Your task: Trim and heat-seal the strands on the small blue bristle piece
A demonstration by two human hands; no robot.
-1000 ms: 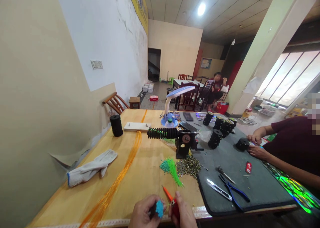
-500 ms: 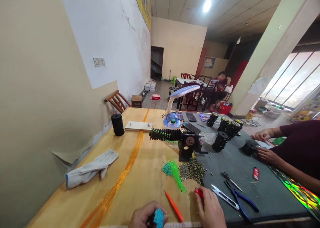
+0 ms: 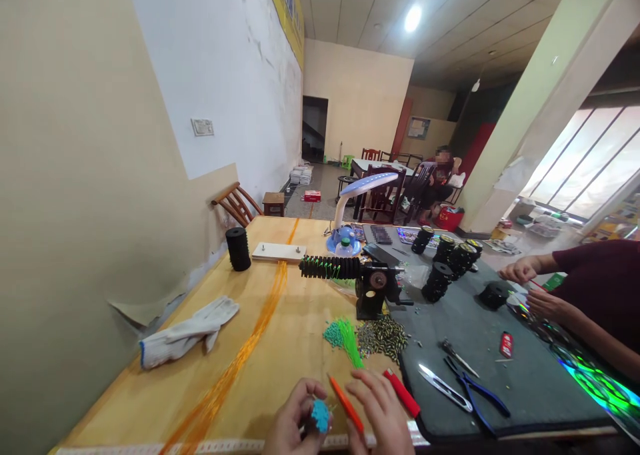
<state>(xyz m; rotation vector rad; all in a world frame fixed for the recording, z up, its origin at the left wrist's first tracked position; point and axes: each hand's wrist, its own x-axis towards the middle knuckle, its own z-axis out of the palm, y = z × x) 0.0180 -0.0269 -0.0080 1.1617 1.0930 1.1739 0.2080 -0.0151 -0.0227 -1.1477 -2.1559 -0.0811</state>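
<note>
My left hand (image 3: 295, 423) is at the near table edge, fingers curled round a small teal bead cluster (image 3: 320, 416). My right hand (image 3: 383, 412) hovers just right of it with fingers spread, holding nothing. An orange stick (image 3: 345, 404) lies on the wood between the two hands. A red lighter (image 3: 401, 393) rests on the table just beyond my right fingers, at the edge of the dark mat (image 3: 490, 368).
Further back lie green fibres (image 3: 349, 338), teal beads (image 3: 332, 334) and a pile of dark beads (image 3: 383, 335) before a black winder (image 3: 367, 285). Snips (image 3: 439, 380) and blue pliers (image 3: 475, 385) lie on the mat. A white glove (image 3: 187, 332) is left. Another person's hands (image 3: 535, 288) work at right.
My right hand set the red lighter down by the mat and drew back toward my left hand, now open. The left hand kept the teal cluster.
</note>
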